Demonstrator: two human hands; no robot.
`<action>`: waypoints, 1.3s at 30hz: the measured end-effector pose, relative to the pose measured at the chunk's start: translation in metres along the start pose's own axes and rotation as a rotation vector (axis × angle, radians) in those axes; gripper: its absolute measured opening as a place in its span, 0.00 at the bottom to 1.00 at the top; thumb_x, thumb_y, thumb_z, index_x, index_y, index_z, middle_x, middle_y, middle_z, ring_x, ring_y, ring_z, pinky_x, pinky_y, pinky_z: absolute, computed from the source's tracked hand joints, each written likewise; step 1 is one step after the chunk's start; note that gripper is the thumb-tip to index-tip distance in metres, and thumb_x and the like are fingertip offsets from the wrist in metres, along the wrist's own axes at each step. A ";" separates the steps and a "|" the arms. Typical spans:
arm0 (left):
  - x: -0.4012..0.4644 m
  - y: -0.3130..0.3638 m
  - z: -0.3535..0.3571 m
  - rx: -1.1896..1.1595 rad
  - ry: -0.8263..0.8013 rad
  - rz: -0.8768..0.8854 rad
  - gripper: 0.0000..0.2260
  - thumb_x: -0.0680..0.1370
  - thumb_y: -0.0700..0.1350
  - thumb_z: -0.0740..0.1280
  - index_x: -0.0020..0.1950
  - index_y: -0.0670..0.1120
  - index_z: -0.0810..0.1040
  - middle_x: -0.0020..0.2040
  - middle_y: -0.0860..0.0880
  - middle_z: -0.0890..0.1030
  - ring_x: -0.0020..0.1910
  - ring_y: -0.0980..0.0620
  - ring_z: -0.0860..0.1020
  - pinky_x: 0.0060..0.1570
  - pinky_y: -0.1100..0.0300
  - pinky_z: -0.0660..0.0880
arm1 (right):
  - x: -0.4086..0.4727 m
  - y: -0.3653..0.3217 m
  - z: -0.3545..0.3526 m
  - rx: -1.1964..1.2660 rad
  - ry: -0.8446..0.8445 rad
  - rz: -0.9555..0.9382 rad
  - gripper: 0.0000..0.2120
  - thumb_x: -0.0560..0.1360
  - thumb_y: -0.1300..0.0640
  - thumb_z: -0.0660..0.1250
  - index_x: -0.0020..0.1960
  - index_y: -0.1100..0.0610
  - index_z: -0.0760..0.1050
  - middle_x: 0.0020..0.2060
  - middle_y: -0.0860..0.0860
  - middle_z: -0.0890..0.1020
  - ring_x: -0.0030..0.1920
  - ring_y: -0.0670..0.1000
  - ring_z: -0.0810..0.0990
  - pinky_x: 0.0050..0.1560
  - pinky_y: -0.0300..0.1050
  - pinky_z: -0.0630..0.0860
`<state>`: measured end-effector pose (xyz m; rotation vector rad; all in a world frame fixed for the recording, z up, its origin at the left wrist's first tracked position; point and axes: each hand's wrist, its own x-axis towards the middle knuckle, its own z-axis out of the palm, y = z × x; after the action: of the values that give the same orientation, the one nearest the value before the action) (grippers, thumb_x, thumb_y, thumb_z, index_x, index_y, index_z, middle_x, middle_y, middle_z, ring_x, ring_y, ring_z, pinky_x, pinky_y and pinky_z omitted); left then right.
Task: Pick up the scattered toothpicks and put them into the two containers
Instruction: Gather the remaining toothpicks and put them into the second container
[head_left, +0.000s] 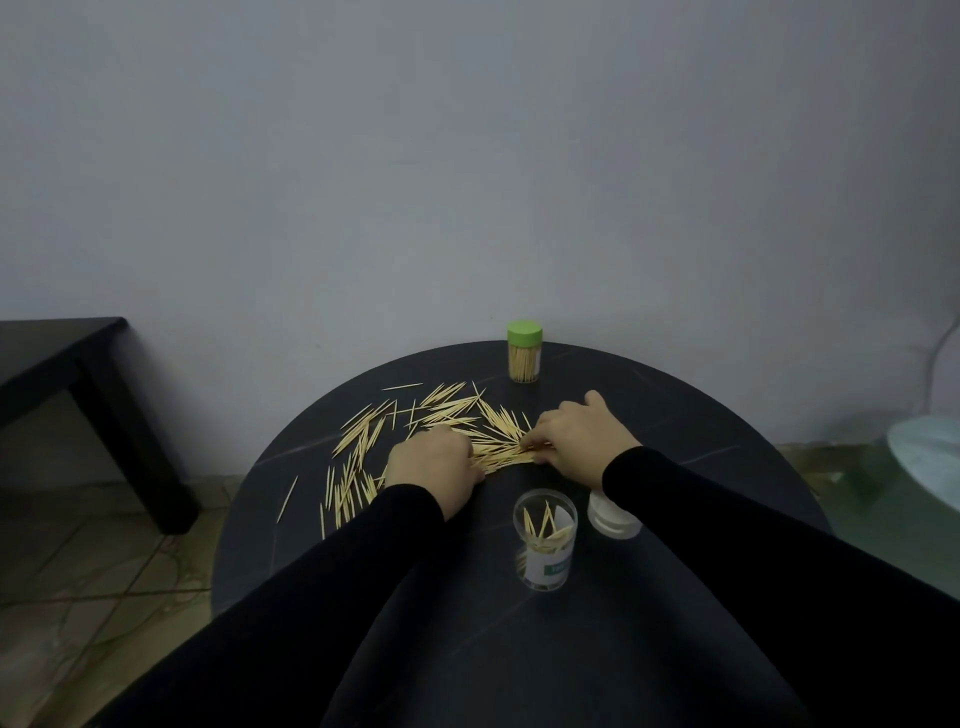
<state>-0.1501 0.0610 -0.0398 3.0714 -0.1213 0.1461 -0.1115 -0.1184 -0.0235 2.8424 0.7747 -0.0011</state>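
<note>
Both hands lie on the pile of scattered toothpicks (457, 431) on the round dark tabletop (675, 415) — left hand (434, 462) curled over them, right hand (576, 434) pinching several; the left's grip is hidden. An open clear container (545, 540) stands near, a green-lidded container (525, 352) far back.

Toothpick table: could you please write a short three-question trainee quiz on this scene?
1. True or false: the green-lidded jar is closed.
2. The open cup holds: A) nothing B) a few toothpicks C) a spoon.
3. What do the left hand and the right hand work on?

Key: 1 true. 2 B. 3 The toothpicks piled between them on the table.
</note>
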 end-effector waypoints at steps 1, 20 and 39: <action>0.001 0.001 0.000 0.004 -0.004 0.005 0.14 0.78 0.56 0.62 0.58 0.50 0.78 0.55 0.50 0.77 0.54 0.49 0.77 0.53 0.51 0.77 | 0.000 0.000 -0.001 0.001 -0.009 0.000 0.17 0.81 0.49 0.59 0.69 0.44 0.70 0.64 0.48 0.75 0.65 0.52 0.70 0.67 0.57 0.58; 0.000 0.014 0.002 -0.019 0.054 0.058 0.11 0.81 0.51 0.61 0.59 0.48 0.77 0.56 0.49 0.75 0.53 0.49 0.76 0.53 0.52 0.77 | -0.011 0.005 0.001 -0.131 0.049 0.064 0.11 0.80 0.53 0.61 0.62 0.51 0.72 0.58 0.50 0.77 0.61 0.53 0.73 0.68 0.59 0.59; -0.023 0.012 -0.028 -0.909 0.173 -0.091 0.05 0.80 0.48 0.62 0.48 0.49 0.77 0.43 0.52 0.79 0.39 0.56 0.75 0.39 0.62 0.71 | -0.054 -0.013 -0.027 0.826 0.329 0.158 0.03 0.79 0.51 0.62 0.51 0.46 0.74 0.44 0.40 0.78 0.49 0.45 0.75 0.64 0.48 0.64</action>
<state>-0.1767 0.0529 -0.0136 2.1440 -0.0236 0.2623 -0.1654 -0.1296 0.0033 3.7533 0.7214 0.2251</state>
